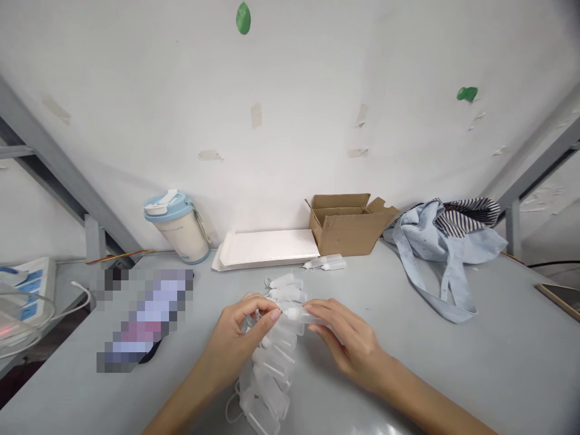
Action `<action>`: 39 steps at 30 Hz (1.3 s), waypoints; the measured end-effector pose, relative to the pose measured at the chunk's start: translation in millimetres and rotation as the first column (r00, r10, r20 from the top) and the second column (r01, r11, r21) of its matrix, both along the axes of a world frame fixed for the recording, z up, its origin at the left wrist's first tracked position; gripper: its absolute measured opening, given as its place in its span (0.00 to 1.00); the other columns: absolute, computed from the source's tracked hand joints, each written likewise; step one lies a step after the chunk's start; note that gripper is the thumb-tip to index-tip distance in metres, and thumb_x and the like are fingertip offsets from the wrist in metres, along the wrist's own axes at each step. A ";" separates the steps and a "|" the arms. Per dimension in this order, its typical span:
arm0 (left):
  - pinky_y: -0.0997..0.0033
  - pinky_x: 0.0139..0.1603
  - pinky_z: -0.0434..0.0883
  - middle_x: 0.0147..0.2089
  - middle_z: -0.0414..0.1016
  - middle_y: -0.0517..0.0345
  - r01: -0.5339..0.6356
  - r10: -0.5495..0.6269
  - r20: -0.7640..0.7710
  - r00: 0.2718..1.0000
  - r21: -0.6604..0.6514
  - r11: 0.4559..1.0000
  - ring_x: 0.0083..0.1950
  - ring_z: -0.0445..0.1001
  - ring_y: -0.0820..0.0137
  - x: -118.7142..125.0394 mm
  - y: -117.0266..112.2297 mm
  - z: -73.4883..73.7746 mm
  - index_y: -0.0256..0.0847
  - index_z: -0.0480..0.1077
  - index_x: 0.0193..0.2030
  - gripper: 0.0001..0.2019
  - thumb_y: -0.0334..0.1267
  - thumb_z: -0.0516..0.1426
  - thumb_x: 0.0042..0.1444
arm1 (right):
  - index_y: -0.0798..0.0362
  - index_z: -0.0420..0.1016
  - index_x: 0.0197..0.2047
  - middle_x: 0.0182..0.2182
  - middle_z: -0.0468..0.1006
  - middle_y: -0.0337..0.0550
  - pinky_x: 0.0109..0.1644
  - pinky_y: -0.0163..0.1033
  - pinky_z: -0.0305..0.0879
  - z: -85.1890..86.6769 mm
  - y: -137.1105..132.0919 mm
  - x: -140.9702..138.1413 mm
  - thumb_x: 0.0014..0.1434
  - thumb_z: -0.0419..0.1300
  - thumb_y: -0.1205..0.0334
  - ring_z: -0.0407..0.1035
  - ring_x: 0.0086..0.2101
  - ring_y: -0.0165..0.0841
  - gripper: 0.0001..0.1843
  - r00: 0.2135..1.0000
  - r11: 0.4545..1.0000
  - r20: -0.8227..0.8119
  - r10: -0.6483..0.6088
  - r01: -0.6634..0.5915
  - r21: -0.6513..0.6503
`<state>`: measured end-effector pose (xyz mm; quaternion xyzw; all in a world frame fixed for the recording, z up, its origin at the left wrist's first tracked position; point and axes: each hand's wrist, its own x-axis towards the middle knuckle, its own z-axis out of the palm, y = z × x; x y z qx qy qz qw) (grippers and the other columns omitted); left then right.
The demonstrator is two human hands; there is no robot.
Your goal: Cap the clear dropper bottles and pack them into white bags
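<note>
Between my two hands lies a small clear plastic squeeze bottle (294, 314), held sideways with its narrow tip to the left. My right hand (347, 335) grips its body with thumb and fingers. At the tip end, my left hand (242, 326) is closed in a pinch; whether it holds the tip itself or a small cap is too fine to make out. Under and around the hands, a row of similar bottles (272, 362) runs across the table, some with thin white loops at their tips. Part of that row is hidden behind my left hand.
Two or so more bottles (333, 261) lie before an open cardboard box (348, 235). A flat white box (267, 248), a tumbler (181, 232) and a blurred-out object (147, 320) stand or lie leftward. Rightward are a blue cloth bag (446, 254) and a phone-like object (562, 299).
</note>
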<state>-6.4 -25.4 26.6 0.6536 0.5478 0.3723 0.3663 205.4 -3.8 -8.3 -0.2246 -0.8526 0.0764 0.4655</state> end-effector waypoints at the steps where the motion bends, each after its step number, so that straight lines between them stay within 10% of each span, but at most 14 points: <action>1: 0.70 0.39 0.62 0.31 0.71 0.58 -0.010 0.010 0.010 1.000 -0.002 1.000 0.35 0.65 0.68 -0.5 0.6 -0.1 0.41 0.72 0.30 0.12 0.44 0.53 0.57 | 0.56 0.63 0.54 0.41 0.75 0.52 0.40 0.41 0.73 0.4 -0.2 0.3 0.60 0.53 0.75 0.71 0.42 0.36 0.19 1.000 1.000 -0.003 -0.002 0.002 -0.031; 13: 0.69 0.37 0.64 0.33 0.73 0.57 -0.142 0.142 0.097 0.985 -0.009 0.990 0.35 0.68 0.67 -0.2 11.2 -10.1 0.40 0.74 0.33 0.13 0.46 0.54 0.56 | 0.51 0.67 0.50 0.38 0.78 0.44 0.36 0.35 0.75 0.3 5.3 -8.4 0.63 0.51 0.68 0.76 0.34 0.31 0.13 0.968 0.878 -0.209 -0.141 0.025 -0.478; 21: 0.62 0.50 0.65 0.38 0.76 0.53 -0.133 0.148 -0.054 0.987 0.227 0.965 0.47 0.69 0.61 -3.4 21.2 -21.3 0.40 0.75 0.40 0.17 0.45 0.48 0.61 | 0.48 0.58 0.63 0.58 0.66 0.50 0.50 0.44 0.72 -10.3 14.8 -8.8 0.65 0.46 0.69 0.70 0.50 0.36 0.24 0.987 0.925 -0.150 -0.063 0.001 -0.380; 27: 0.57 0.57 0.61 0.50 0.73 0.51 -0.108 0.119 -0.060 0.991 0.158 0.982 0.56 0.64 0.61 -7.0 22.8 -24.2 0.44 0.70 0.52 0.22 0.48 0.42 0.64 | 0.51 0.53 0.66 0.63 0.57 0.47 0.64 0.51 0.54 -14.9 17.7 -8.6 0.66 0.45 0.66 0.52 0.62 0.36 0.25 0.999 0.913 -0.017 -0.050 0.039 -0.406; 39: 0.55 0.62 0.56 0.54 0.69 0.54 -0.046 0.050 -0.133 0.990 0.031 0.998 0.60 0.59 0.61 -7.6 22.7 -29.4 0.45 0.65 0.58 0.23 0.50 0.41 0.64 | 0.63 0.55 0.64 0.62 0.57 0.53 0.65 0.50 0.52 -13.6 18.8 -8.2 0.66 0.43 0.59 0.52 0.62 0.38 0.27 0.981 0.851 0.164 -0.100 0.170 -0.498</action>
